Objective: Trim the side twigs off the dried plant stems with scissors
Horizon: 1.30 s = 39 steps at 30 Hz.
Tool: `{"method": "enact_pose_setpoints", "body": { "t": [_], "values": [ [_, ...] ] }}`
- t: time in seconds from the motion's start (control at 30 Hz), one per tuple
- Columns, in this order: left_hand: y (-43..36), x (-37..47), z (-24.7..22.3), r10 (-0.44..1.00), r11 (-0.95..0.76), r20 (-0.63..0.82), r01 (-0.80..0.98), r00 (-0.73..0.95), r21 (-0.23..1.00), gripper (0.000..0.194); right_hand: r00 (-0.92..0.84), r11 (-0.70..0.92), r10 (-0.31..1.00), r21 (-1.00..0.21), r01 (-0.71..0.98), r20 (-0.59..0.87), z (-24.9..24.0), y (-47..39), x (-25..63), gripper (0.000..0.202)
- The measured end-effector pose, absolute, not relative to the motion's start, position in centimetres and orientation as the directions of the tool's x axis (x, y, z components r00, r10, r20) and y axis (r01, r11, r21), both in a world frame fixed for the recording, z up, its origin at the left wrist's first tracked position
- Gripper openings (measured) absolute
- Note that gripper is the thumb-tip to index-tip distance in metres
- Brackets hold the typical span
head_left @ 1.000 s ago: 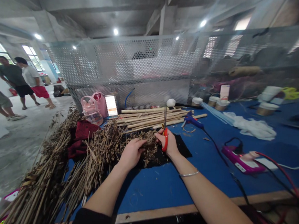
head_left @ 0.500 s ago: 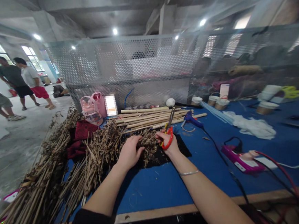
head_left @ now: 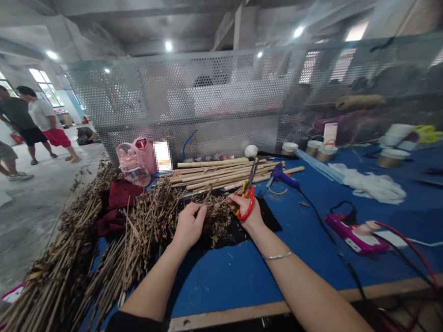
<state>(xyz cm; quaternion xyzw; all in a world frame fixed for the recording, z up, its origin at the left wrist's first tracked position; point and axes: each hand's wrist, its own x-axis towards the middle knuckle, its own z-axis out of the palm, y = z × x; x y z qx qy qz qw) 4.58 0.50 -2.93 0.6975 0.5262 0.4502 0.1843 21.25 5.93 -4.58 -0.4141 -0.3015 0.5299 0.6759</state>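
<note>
Scissors with red and yellow handles [head_left: 247, 204] hang on my right hand [head_left: 250, 214], blades pointing up and away. The fingertips of that hand pinch at a dried plant sprig [head_left: 218, 212]. My left hand [head_left: 191, 225] is closed at the left side of the same sprig, thumb and forefinger together; what lies between them is too small to make out. Under the sprig is a black cloth [head_left: 267, 215] on the blue table [head_left: 231, 284]. A large heap of dried stems [head_left: 148, 216] lies left of my left hand.
Pale sticks [head_left: 213, 173] lie behind the hands, beside a blue glue gun [head_left: 284, 177]. A purple power strip [head_left: 354, 235] with cables and white gloves [head_left: 373, 183] are on the right. A pink bag [head_left: 138, 157] stands before a perforated metal screen [head_left: 196, 102]. People stand at far left.
My left hand's thumb and forefinger have come together at the sprig. My right hand still has the scissors, nearly in place. The view has shifted slightly.
</note>
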Motion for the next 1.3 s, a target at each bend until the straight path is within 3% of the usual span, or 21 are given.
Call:
{"method": "enact_pose_setpoints", "body": {
  "t": [0.17,0.4,0.63,0.7,0.77,0.9,1.07,1.2,1.3],
  "values": [
    [1.3,3.2,-2.8,0.922,-0.243,0.359,0.505,-0.146,0.828,0.036,0.312,0.117,0.949,-0.874,-0.471,-0.041,-4.5,6.1,21.5,0.039],
    [2.2,1.6,-3.7,0.913,-0.105,0.339,0.674,-0.226,0.732,0.038,0.386,0.146,0.92,-0.853,-0.501,-0.07,-4.3,6.9,22.7,0.04],
    [1.4,2.7,-3.0,0.802,-0.203,0.56,0.787,-0.207,0.582,0.037,0.255,0.078,0.965,-0.871,-0.485,-0.056,-4.3,6.4,22.3,0.037],
    [0.9,3.1,-2.3,0.798,-0.31,0.582,0.724,-0.154,0.616,0.036,0.209,0.072,0.977,-0.88,-0.469,-0.031,-4.1,5.8,21.6,0.036],
    [0.3,3.7,-1.8,0.848,-0.432,0.529,0.604,0.021,0.669,0.037,0.169,0.093,0.985,-0.893,-0.441,0.019,-3.9,5.2,21.0,0.034],
    [-0.5,4.9,-1.9,0.89,-0.454,0.376,0.547,0.256,0.703,0.05,0.114,0.206,0.977,-0.925,-0.319,0.178,-3.4,4.1,20.1,0.027],
    [-0.5,5.7,-2.1,0.898,-0.438,0.364,0.576,0.247,0.69,0.034,0.082,0.234,0.972,-0.923,-0.305,0.22,-3.3,3.7,19.8,0.025],
    [-0.3,5.4,-2.0,0.92,-0.385,0.336,0.617,0.2,0.686,0.045,0.089,0.195,0.98,-0.937,-0.291,0.176,-3.3,3.7,19.7,0.025],
    [-0.5,5.1,-1.9,0.929,-0.365,0.259,0.556,0.263,0.746,0.048,0.084,0.184,0.983,-0.934,-0.306,0.166,-3.4,3.5,19.6,0.026]
  ]
}}
